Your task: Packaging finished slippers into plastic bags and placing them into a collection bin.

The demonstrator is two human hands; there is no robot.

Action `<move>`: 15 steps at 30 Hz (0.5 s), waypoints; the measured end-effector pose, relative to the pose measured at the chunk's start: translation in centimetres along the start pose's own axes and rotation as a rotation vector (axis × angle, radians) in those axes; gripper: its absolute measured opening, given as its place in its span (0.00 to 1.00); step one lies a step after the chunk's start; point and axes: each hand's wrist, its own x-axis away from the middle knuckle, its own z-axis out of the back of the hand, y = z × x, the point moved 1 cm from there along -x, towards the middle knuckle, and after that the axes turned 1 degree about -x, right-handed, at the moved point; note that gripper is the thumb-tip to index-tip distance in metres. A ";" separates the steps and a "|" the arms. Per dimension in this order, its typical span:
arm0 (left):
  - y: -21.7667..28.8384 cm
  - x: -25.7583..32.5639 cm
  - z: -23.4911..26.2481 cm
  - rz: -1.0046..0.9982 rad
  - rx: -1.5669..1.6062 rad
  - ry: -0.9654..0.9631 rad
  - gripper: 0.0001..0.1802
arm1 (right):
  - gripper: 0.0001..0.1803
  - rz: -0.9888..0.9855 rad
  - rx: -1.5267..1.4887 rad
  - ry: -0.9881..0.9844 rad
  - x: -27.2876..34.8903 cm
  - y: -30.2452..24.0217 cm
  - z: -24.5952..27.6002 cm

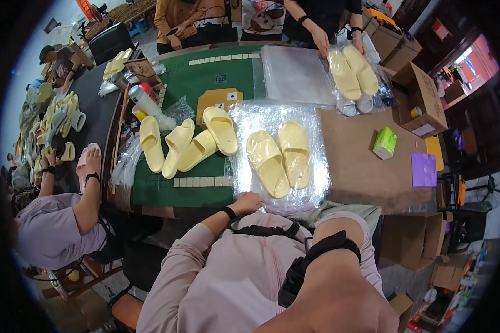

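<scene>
A pair of pale yellow slippers (pixel 296 154) lies before me on shiny clear plastic bags (pixel 243 125). Glare streaks cross the slippers; I cannot tell whether film covers them. My left hand (pixel 247 203) rests at the near edge of the plastic, its fingers laid flat beside the table edge. Raised close to the camera, my right hand (pixel 336 302) is large and blurred, with its fingers hidden; a black strap (pixel 333 244) crosses that arm. Left of the plastic, several loose yellow slippers (pixel 179 145) lie on a green mat (pixel 205 194).
Opposite, a co-worker's hands (pixel 320 41) hold bagged yellow slippers (pixel 353 72) beside a stack of clear bags (pixel 297 72). A green box (pixel 384 142), a purple packet (pixel 423 169) and a carton (pixel 419 102) are at right. A white bottle (pixel 143 100) stands left; another person's hand (pixel 93 158) touches a pink slipper.
</scene>
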 end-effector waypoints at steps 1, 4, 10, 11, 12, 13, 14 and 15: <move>0.1 0.0 0.1 -0.001 -0.006 -0.001 0.16 | 0.09 -0.002 -0.001 0.003 -0.6 0.2 0.2; 0.1 0.1 0.3 -0.014 0.030 -0.001 0.16 | 0.09 -0.012 -0.010 0.016 -0.9 -0.5 0.5; 0.3 0.2 0.5 0.008 -0.002 -0.036 0.16 | 0.09 -0.036 -0.025 0.036 -0.2 0.2 0.2; 0.4 0.2 0.6 0.008 -0.001 -0.035 0.16 | 0.09 -0.040 -0.027 0.040 -0.1 0.3 0.1; 0.5 0.3 0.8 0.004 -0.006 -0.033 0.16 | 0.09 -0.042 -0.028 0.044 -0.7 0.3 0.5; 0.6 0.4 1.0 0.000 -0.012 -0.031 0.16 | 0.09 -0.044 -0.029 0.048 -1.0 -0.4 0.5; 0.6 0.3 0.9 -0.001 -0.012 -0.032 0.16 | 0.09 -0.046 -0.031 0.052 -1.2 -0.6 0.5; 0.4 0.3 0.9 -0.009 -0.010 -0.025 0.16 | 0.09 -0.050 -0.034 0.056 -1.0 0.4 0.0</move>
